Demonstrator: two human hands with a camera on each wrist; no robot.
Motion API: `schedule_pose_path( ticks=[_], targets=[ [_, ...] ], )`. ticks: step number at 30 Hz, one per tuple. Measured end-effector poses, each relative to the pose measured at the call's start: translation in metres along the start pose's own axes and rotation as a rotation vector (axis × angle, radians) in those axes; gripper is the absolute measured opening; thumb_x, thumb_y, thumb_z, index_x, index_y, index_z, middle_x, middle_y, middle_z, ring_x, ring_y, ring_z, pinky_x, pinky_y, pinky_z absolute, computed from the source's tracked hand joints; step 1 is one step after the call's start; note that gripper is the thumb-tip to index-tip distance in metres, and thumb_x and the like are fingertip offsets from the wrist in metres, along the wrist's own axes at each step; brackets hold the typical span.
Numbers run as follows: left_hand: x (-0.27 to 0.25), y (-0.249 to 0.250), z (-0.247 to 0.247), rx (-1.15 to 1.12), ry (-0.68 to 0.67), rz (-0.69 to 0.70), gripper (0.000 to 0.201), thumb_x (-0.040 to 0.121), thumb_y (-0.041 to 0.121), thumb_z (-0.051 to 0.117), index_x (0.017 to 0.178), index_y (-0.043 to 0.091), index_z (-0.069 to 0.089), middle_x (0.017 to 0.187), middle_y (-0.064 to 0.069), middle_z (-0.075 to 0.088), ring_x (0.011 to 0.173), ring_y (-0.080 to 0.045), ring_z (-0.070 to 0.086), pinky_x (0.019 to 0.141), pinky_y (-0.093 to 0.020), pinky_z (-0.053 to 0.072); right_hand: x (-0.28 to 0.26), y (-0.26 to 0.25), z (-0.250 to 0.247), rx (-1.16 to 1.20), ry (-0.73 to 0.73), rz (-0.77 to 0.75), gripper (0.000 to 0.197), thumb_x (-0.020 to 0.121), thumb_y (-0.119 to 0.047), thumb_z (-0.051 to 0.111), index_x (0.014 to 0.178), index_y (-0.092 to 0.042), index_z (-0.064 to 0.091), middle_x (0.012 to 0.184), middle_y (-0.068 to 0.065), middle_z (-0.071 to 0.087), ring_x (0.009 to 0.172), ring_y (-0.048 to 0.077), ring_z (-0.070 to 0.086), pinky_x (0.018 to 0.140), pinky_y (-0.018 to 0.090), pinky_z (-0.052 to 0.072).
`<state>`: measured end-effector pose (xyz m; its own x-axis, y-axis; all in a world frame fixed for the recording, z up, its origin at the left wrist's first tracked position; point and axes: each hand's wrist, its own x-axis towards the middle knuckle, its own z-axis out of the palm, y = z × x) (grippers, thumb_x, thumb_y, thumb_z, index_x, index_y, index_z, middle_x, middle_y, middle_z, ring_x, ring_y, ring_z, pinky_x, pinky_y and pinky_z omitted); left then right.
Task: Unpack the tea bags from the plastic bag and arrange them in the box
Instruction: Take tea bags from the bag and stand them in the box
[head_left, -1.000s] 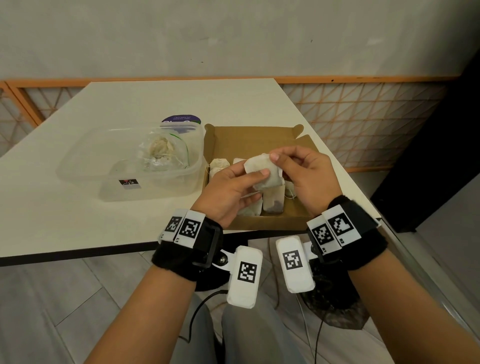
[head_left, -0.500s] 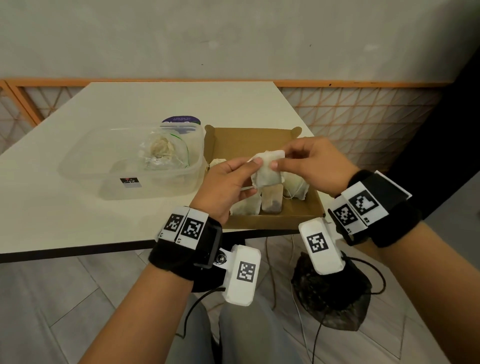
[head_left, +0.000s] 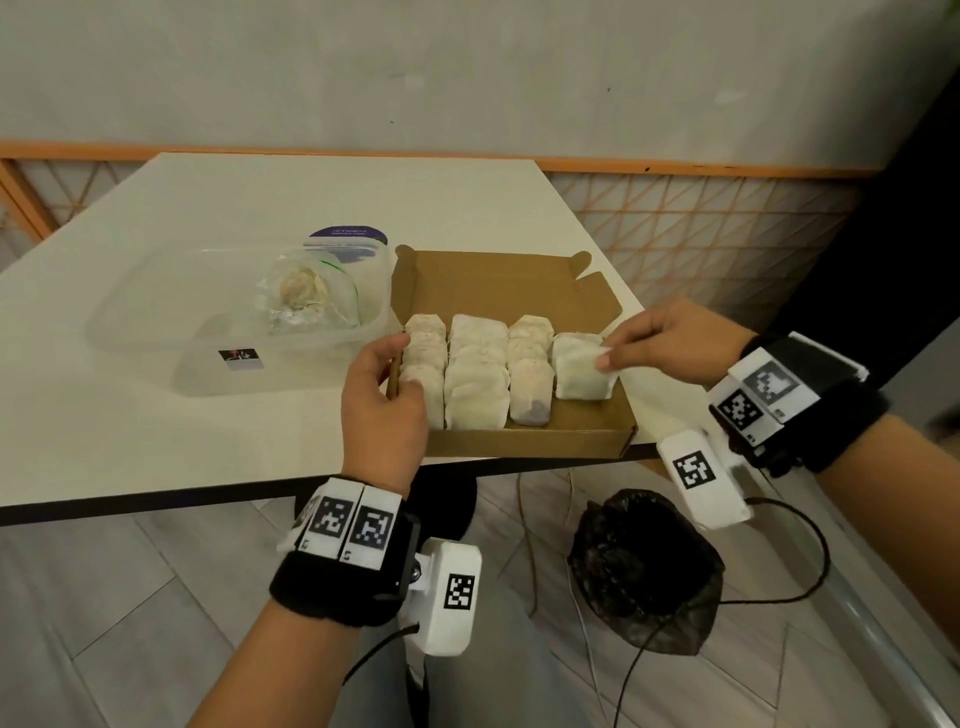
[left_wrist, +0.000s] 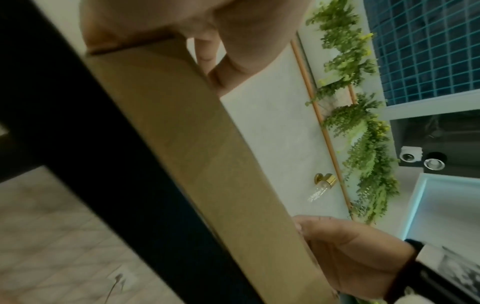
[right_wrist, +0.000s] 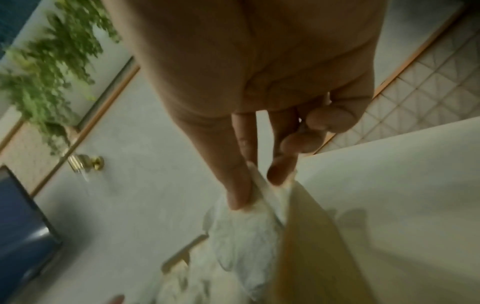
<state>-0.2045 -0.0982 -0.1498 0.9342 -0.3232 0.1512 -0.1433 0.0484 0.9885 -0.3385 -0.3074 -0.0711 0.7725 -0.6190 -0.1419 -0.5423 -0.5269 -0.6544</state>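
Observation:
An open cardboard box (head_left: 524, 441) sits at the table's front right corner. Three rows of white tea bags (head_left: 475, 374) lie in it. At the right end lies one more tea bag (head_left: 576, 369), and my right hand (head_left: 604, 354) pinches its far right corner between thumb and fingers. The right wrist view shows that pinch on the tea bag (right_wrist: 257, 193), just above the box wall (right_wrist: 309, 246). My left hand (head_left: 397, 366) grips the box's left wall, fingers curled over it. A crumpled plastic bag (head_left: 306, 296) with tea bags in it lies in a clear tub.
The clear plastic tub (head_left: 156, 338) stands left of the box, with a purple-labelled lid (head_left: 348, 240) behind it. The table's front edge (head_left: 208, 493) runs just below the box. On the floor lie a black bag (head_left: 644, 571) and cables.
Both hands held one tea bag above the box. Now my right hand has lowered it into the box's right end, and my left hand has let go and taken the box's left wall.

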Motion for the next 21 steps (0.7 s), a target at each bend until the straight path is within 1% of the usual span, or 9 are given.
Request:
schedule_pose_path(
  ticks=[1, 3, 5, 7, 11, 14, 16, 18, 21],
  targets=[
    [0.001, -0.003, 0.000, -0.008, -0.001, -0.012, 0.042, 0.083, -0.007, 0.047, 0.116, 0.016, 0.060, 0.122, -0.004, 0.061, 0.115, -0.016, 0.055, 0.103, -0.041, 0.044, 0.000, 0.002, 0.005, -0.009, -0.006, 0.008, 0.020, 0.072, -0.025, 0.077, 0.090, -0.017, 0.074, 0.101, 0.003, 0.071, 0.100, 0.017, 0.061, 0.087, 0.023, 0.043],
    [0.002, -0.007, -0.002, -0.014, -0.012, -0.032, 0.046, 0.083, -0.008, 0.042, 0.116, 0.018, 0.060, 0.123, -0.005, 0.061, 0.117, -0.017, 0.056, 0.103, -0.043, 0.044, 0.000, 0.003, 0.013, -0.006, 0.001, 0.023, 0.017, 0.072, -0.021, 0.077, 0.088, -0.016, 0.074, 0.104, 0.012, 0.070, 0.107, 0.030, 0.059, 0.097, 0.035, 0.046],
    [0.004, -0.008, -0.003, -0.017, -0.028, -0.049, 0.049, 0.082, -0.009, 0.039, 0.114, 0.021, 0.061, 0.124, -0.005, 0.061, 0.118, -0.019, 0.056, 0.104, -0.044, 0.044, 0.002, 0.004, 0.015, 0.015, 0.032, 0.040, 0.018, 0.073, -0.020, 0.077, 0.090, -0.015, 0.074, 0.108, 0.015, 0.069, 0.109, 0.032, 0.057, 0.099, 0.036, 0.043],
    [0.004, -0.009, -0.004, -0.023, -0.035, -0.056, 0.050, 0.081, -0.009, 0.039, 0.111, 0.023, 0.061, 0.124, -0.005, 0.061, 0.118, -0.019, 0.056, 0.104, -0.044, 0.044, 0.007, 0.004, 0.015, 0.010, 0.061, 0.043, 0.022, 0.074, -0.019, 0.076, 0.094, -0.012, 0.073, 0.108, 0.010, 0.069, 0.108, 0.025, 0.058, 0.091, 0.027, 0.043],
    [0.003, -0.010, -0.004, -0.037, -0.033, -0.055, 0.050, 0.082, -0.011, 0.038, 0.109, 0.024, 0.062, 0.125, -0.003, 0.060, 0.118, -0.015, 0.055, 0.105, -0.040, 0.044, 0.016, 0.005, 0.016, -0.081, 0.106, 0.020, 0.023, 0.077, -0.024, 0.073, 0.099, -0.015, 0.072, 0.100, 0.000, 0.064, 0.101, 0.017, 0.056, 0.085, 0.025, 0.040],
    [0.003, -0.011, -0.005, -0.052, -0.043, -0.065, 0.050, 0.082, -0.011, 0.038, 0.108, 0.024, 0.063, 0.125, -0.003, 0.060, 0.119, -0.014, 0.055, 0.105, -0.039, 0.044, 0.019, 0.009, 0.018, -0.115, 0.140, 0.013, 0.024, 0.079, -0.025, 0.071, 0.101, -0.014, 0.071, 0.078, -0.006, 0.054, 0.084, 0.013, 0.050, 0.077, 0.025, 0.036],
    [0.004, -0.011, -0.005, -0.063, -0.043, -0.072, 0.051, 0.082, -0.012, 0.038, 0.105, 0.026, 0.063, 0.124, -0.003, 0.060, 0.118, -0.015, 0.055, 0.105, -0.039, 0.044, 0.017, 0.009, 0.019, -0.134, 0.149, -0.012, 0.024, 0.079, -0.025, 0.071, 0.101, -0.016, 0.070, 0.071, -0.006, 0.048, 0.069, 0.010, 0.046, 0.067, 0.024, 0.037],
    [0.004, -0.010, -0.006, -0.067, -0.045, -0.075, 0.051, 0.082, -0.012, 0.038, 0.103, 0.027, 0.063, 0.124, -0.003, 0.060, 0.118, -0.015, 0.055, 0.105, -0.039, 0.044, 0.012, 0.007, 0.018, -0.180, 0.202, -0.079, 0.021, 0.080, -0.025, 0.069, 0.100, -0.017, 0.067, 0.072, -0.003, 0.045, 0.064, 0.007, 0.042, 0.059, 0.021, 0.034],
    [0.003, -0.010, -0.006, -0.088, -0.042, -0.081, 0.051, 0.081, -0.012, 0.038, 0.101, 0.027, 0.063, 0.123, -0.004, 0.061, 0.118, -0.016, 0.056, 0.105, -0.040, 0.044, -0.007, -0.002, 0.015, -0.220, 0.249, -0.246, 0.011, 0.084, -0.024, 0.065, 0.095, -0.021, 0.064, 0.078, -0.004, 0.049, 0.065, 0.004, 0.041, 0.059, 0.018, 0.033]
  ],
)
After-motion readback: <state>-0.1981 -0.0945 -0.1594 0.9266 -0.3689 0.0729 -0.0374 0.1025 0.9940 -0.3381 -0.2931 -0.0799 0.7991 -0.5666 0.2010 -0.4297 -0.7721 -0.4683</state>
